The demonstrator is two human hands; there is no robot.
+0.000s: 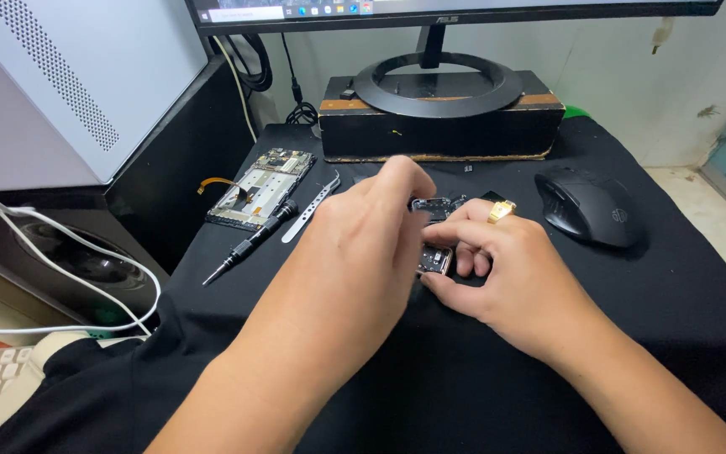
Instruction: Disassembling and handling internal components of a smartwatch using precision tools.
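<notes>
Fingers (464, 244) of the right hand (506, 277) pinch a small phone part (434, 257) just above the black cloth (674, 294); the left hand (371, 227) curls over it, its grip hidden; seemingly mid-disassembly, so the next move needs a steady hold; nearby lie a screwdriver (249, 244), tweezers (311, 208), an opened phone (260, 187) and a mouse (590, 206), none obstructing.
</notes>
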